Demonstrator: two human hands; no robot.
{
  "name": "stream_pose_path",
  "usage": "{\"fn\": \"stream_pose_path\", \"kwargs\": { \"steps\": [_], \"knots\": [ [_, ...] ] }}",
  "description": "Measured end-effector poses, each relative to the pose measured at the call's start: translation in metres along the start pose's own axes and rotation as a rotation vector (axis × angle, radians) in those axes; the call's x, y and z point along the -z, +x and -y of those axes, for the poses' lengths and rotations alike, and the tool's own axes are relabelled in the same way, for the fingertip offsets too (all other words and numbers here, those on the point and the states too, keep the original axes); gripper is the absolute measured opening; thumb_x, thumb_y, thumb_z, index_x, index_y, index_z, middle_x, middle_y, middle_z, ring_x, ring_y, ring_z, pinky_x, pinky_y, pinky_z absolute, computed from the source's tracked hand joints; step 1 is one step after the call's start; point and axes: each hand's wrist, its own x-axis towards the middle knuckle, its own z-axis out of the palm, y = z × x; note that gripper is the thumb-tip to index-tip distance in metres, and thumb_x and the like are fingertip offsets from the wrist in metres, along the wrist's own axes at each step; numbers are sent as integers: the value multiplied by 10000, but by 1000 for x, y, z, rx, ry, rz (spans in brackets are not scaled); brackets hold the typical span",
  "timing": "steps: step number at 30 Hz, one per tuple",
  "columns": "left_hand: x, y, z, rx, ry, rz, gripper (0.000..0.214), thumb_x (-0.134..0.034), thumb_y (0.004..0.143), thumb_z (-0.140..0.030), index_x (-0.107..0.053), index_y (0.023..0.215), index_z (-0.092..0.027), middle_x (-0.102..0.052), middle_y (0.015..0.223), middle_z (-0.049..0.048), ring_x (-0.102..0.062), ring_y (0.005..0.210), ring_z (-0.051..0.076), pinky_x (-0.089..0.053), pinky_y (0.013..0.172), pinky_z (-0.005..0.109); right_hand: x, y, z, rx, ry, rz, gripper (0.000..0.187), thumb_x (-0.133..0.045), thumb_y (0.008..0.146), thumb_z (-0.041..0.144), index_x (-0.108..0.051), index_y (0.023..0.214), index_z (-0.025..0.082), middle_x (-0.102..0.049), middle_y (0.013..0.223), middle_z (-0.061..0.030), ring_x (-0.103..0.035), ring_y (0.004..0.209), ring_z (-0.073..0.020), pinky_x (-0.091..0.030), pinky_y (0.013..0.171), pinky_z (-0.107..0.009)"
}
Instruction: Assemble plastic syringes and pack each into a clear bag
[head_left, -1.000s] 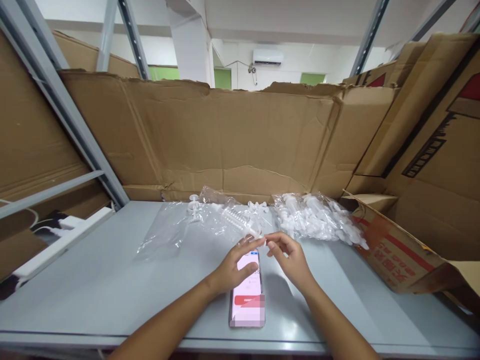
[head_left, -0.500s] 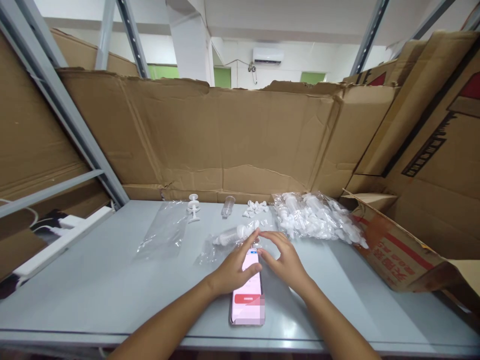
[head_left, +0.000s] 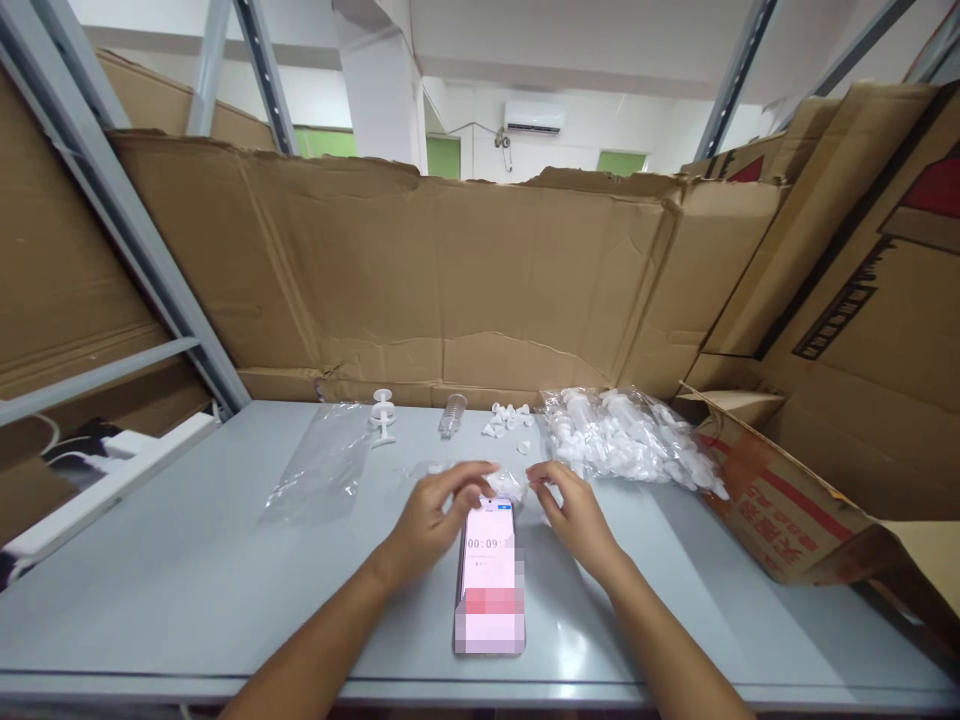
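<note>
Head view of a work station walled in by cardboard sheets [head_left: 480,290]. Both hands are seen at the middle of the grey counter [head_left: 187,560], just beyond the top edge of a phone [head_left: 489,575] that lies flat with its screen lit and a timer shown.

The left hand [head_left: 424,520] and the right hand [head_left: 574,510] are now set slightly apart, each with fingers curled and narrowed on an end of a small clear plastic packet [head_left: 504,484] that is stretched between them, close above the counter. Half a second ago the hands were pressed down flat, close together, over the packet; a second ago a larger clear bag of parts was held up between them. That bag is no longer between the hands, and a ribbed clear bottle [head_left: 452,413] is now seen standing free near the back wall.

What the small packet contains cannot be told; it is blurred and partly covered by the fingers. The shift from pressing to pinching is judged to mean that the packet is being pulled or opened.

Around the hands:
- an empty clear bag [head_left: 322,465], lying flat to the left;
- a white plunger-like part [head_left: 382,415], beside the bottle;
- a scatter of small white caps [head_left: 508,417];
- a full bag of white parts [head_left: 630,435], to the right, near a printed carton [head_left: 787,500].
</note>
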Motion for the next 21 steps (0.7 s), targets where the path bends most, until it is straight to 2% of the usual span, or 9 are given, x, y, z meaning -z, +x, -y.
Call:
{"fn": "stream_pose_path", "kwargs": {
  "steps": [1,2,4,7,10,14,16,19,21],
  "knots": [
    [6,2,0,-29,95,-89,332,-403,870,-360,-555,1122,-205,-653,947,68,-590,839,177,-438,781,308,0,0,1,4,18,15,159,-408,838,162,-555,851,220,-610,870,-52,-559,812,-201,-430,710,-329],
    [11,5,1,-51,200,-120,324,-449,848,-362,-557,1118,-218,-633,1020,70,-565,928,196,-415,833,329,0,0,1,4,35,22,160,-408,839,167,-556,870,221,-600,872,-55,-557,779,-192,-432,677,-316],
    [18,9,3,-79,378,-39,387,-547,779,-401,-545,1138,-257,-584,1142,60,-502,1056,233,-366,906,370,1,0,2,-3,67,-1,160,-431,833,180,-557,921,223,-583,885,-57,-550,725,-176,-431,635,-301],
    [19,12,8,-112,529,146,459,-605,719,-437,-540,1148,-285,-587,1155,41,-496,1060,252,-336,918,397,2,1,3,-19,106,-78,179,-490,813,199,-555,977,226,-565,837,-40,-536,673,-159,-430,623,-294],
    [13,13,15,-130,615,137,310,-512,809,-353,-567,1100,-263,-644,1053,34,-554,954,228,-350,862,378,4,1,4,-8,127,-150,187,-525,805,222,-553,990,228,-537,760,-19,-514,644,-152,-430,620,-295],
    [7,12,22,-109,692,39,207,-420,858,-263,-618,907,-230,-683,858,19,-598,793,192,-377,739,321,6,1,5,89,99,-259,187,-533,806,216,-557,991,228,-540,817,-35,-495,637,-144,-441,617,-306],
    [7,12,23,-97,706,-37,192,-426,848,-242,-616,827,-219,-676,797,10,-597,743,173,-381,697,295,7,1,5,146,53,-338,192,-540,801,208,-564,990,228,-552,895,-57,-521,715,-164,-446,632,-320],
    [12,13,21,-38,656,-239,157,-453,821,-222,-603,781,-205,-657,765,1,-575,684,142,-392,656,264,11,-2,3,183,8,-542,241,-576,775,209,-558,1015,222,-551,1018,-88,-515,935,-227,-441,715,-366],
    [17,14,18,24,564,-427,133,-478,804,-234,-597,758,-197,-640,748,1,-554,649,127,-402,635,251,12,-3,2,175,63,-628,213,-578,776,222,-563,988,215,-567,974,-82,-521,940,-234,-435,746,-383]
  ]
}}
